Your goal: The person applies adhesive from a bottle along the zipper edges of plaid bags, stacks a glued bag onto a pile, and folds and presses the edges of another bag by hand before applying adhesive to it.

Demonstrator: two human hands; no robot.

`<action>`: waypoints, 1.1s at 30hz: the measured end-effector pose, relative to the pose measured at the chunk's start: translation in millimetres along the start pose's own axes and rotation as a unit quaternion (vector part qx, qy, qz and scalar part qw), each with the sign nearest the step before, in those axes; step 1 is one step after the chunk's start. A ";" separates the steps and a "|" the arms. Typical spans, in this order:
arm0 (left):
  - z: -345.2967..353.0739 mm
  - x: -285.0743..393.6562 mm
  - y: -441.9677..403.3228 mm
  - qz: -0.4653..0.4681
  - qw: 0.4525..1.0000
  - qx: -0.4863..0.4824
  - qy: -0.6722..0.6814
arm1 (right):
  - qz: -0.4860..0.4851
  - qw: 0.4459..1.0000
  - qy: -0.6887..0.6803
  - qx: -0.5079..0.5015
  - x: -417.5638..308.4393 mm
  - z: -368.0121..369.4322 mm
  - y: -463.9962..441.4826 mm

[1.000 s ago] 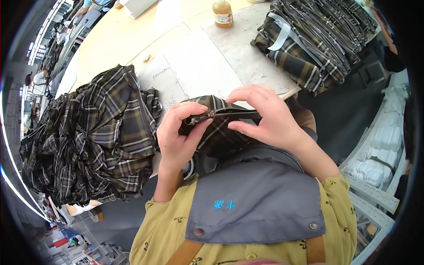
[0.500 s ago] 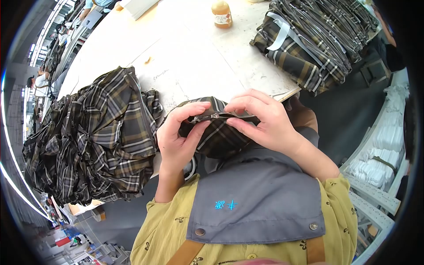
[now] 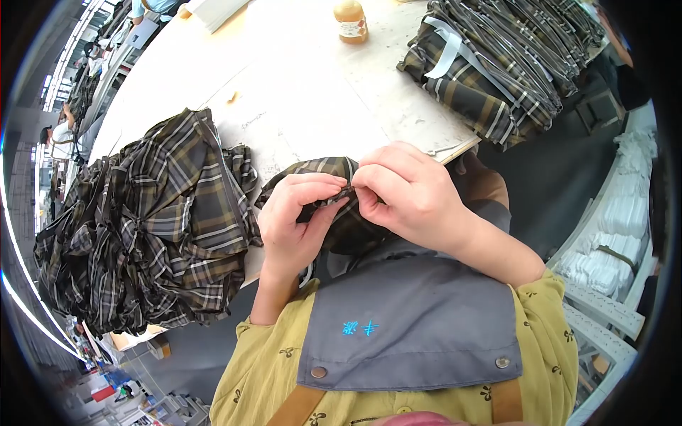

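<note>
A dark plaid garment point(image 3: 312, 168) lies at the table's front edge, against the grey apron. My left hand point(image 3: 295, 220) pinches its zipper edge between thumb and fingers. Close beside it, my right hand point(image 3: 405, 195) is closed at the same zipper, thumb and fingertips together. The fingertips of both hands nearly touch, and they hide the zipper pull. To the left is a large heap of plaid garments point(image 3: 170, 213). At the back right, folded plaid garments point(image 3: 497, 64) are stacked in a row with a pale strip point(image 3: 446, 53) on them.
An amber bottle point(image 3: 350, 23) stands at the back of the white table point(image 3: 298, 85). White bundled material point(image 3: 618, 227) rests on a metal rack point(image 3: 604, 312) at the right. At the far upper left a person point(image 3: 60, 131) is beside other work surfaces.
My right hand has moved left and closed its fingers at the zipper, right beside my left hand. The zipper teeth and slider seen earlier are now covered. My left hand keeps its pinch.
</note>
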State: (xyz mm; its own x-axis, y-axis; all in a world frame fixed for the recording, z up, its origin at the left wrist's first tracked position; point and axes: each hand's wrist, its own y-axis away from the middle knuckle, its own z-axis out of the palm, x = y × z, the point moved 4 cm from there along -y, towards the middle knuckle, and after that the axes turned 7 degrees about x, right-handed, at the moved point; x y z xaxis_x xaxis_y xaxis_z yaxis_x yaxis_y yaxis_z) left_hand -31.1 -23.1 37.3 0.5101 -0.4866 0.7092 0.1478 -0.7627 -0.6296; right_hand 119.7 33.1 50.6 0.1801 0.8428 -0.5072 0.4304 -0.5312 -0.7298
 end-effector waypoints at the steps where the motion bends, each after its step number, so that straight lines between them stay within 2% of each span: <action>1: -0.1 -0.8 0.9 -0.001 1.000 0.000 0.001 | 0.000 1.000 0.008 0.011 1.4 0.7 1.4; 7: -7.5 -7.0 0.4 -0.040 0.998 0.025 0.052 | 0.019 1.000 -0.005 0.019 4.9 2.3 1.1; 11: -12.4 -1.5 -5.3 -0.017 0.999 0.009 0.050 | 0.035 0.999 -0.008 0.013 4.7 1.6 -1.8; 13: -19.4 2.5 -12.5 -0.038 0.994 0.048 0.090 | 0.052 0.997 -0.044 0.022 6.2 0.0 -5.0; 15: -35.0 9.1 -29.0 0.000 0.988 0.083 0.130 | 0.112 0.989 -0.093 0.009 8.1 -6.8 -13.6; 16: -43.8 10.8 -38.5 0.011 0.980 0.111 0.166 | 0.096 0.991 -0.093 0.010 7.6 -10.6 -15.5; 18: -60.1 18.5 -59.3 0.051 0.973 0.155 0.163 | 0.219 0.958 -0.165 -0.079 17.5 -8.0 -14.4; 19: -65.8 21.0 -69.3 0.046 0.969 0.178 0.165 | 0.231 0.948 -0.186 -0.117 13.6 -10.7 -16.7; 20: -70.1 22.6 -78.3 0.040 0.964 0.200 0.168 | 0.211 0.948 -0.219 -0.095 6.5 -10.6 -20.2; 24: -64.8 19.8 -121.9 0.061 0.929 0.135 0.341 | 0.196 0.930 -0.289 -0.110 -19.5 -17.3 -36.2; 26: -59.3 12.0 -136.3 0.087 0.900 0.049 0.425 | 0.218 0.903 -0.340 -0.144 -27.9 -18.0 -38.7; 28: -46.8 13.4 -141.4 0.033 0.963 0.059 0.262 | 0.227 0.907 -0.326 -0.138 -32.4 -14.4 -36.2; 29: -37.4 11.4 -141.9 0.028 0.991 0.070 0.111 | 0.226 0.928 -0.267 -0.130 -29.7 -12.0 -32.4; 30: -31.2 3.3 -133.8 0.004 0.996 0.087 0.018 | 0.224 0.945 -0.207 -0.121 -25.7 -9.0 -28.4; 32: -20.0 -15.8 -106.6 -0.025 0.991 0.125 -0.030 | 0.195 0.963 -0.167 -0.085 -17.2 -2.6 -22.9; 33: -14.8 -26.7 -91.2 -0.077 0.989 0.126 0.008 | 0.202 0.963 -0.154 -0.086 -12.3 -1.3 -20.0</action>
State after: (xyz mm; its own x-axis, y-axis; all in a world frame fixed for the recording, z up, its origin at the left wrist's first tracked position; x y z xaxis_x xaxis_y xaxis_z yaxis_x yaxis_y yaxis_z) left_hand -70.8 53.2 80.6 0.4512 -0.3817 0.8066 0.4300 -0.6990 -0.5713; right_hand 110.1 33.5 72.1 0.1045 0.4899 -0.8655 0.5255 -0.7660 -0.3701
